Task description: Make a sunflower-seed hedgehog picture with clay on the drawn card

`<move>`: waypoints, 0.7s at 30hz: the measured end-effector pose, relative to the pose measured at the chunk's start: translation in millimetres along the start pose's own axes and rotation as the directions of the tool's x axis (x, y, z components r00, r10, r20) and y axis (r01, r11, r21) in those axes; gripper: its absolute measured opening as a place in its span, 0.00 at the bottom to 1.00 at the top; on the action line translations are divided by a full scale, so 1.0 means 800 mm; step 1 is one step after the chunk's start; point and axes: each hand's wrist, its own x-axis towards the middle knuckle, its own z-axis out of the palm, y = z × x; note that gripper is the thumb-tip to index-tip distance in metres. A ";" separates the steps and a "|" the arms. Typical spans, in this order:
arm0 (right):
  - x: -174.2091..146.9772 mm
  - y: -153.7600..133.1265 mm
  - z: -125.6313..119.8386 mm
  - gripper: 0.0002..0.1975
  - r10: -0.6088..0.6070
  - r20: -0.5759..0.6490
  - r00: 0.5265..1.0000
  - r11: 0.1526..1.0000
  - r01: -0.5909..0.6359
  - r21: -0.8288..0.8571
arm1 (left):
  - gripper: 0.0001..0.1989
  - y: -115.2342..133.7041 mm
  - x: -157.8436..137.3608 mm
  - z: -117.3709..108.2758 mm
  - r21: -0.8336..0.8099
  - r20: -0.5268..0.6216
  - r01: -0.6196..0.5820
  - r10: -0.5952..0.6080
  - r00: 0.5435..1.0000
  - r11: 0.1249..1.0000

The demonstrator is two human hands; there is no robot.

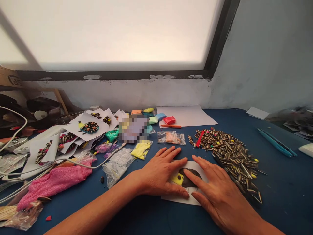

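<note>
A white paper card [168, 196] lies on the blue table at the front. On it sits a flat clay shape, with a dark brown body [193, 176] and a yellow head [176, 178] bearing a dark round spot. My left hand [163, 171] rests over the card's left side, fingers stretched out, thumb below the yellow part. From the right, my right hand [217, 186] reaches across the card with its index fingertip on the brown clay. Both hands are open and hold nothing; they cover parts of the card.
Right of my hands spreads a heap of striped sunflower seeds [230, 153] with a red strip [200, 138]. Bagged yellow clay [141, 149], a pink cloth [56, 182], a cable and finished seed cards [89, 125] crowd the left. A blue pen-like tool [276, 143] lies far right.
</note>
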 end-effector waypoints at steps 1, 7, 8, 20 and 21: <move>0.001 0.000 0.000 0.18 0.003 0.007 1.000 1.000 -0.003 -0.004 | 0.45 0.000 0.000 0.000 0.000 0.001 0.001 -0.001 1.000 1.000; 0.000 0.002 0.001 0.19 0.014 -0.006 1.000 1.000 -0.014 0.001 | 0.45 0.000 0.000 0.000 0.007 0.002 0.002 -0.002 1.000 1.000; -0.001 0.002 0.002 0.18 0.014 -0.018 1.000 1.000 -0.014 0.001 | 0.45 0.000 0.000 0.000 0.009 0.002 0.004 -0.004 1.000 1.000; -0.003 0.004 0.001 0.18 0.022 -0.057 0.998 0.999 -0.023 -0.028 | 0.46 -0.001 0.000 0.000 0.001 0.006 -0.002 0.002 1.000 1.000; -0.005 0.004 0.000 0.18 0.031 -0.067 0.997 0.999 -0.032 -0.018 | 0.46 -0.001 0.000 0.000 0.000 0.008 -0.004 0.004 1.000 1.000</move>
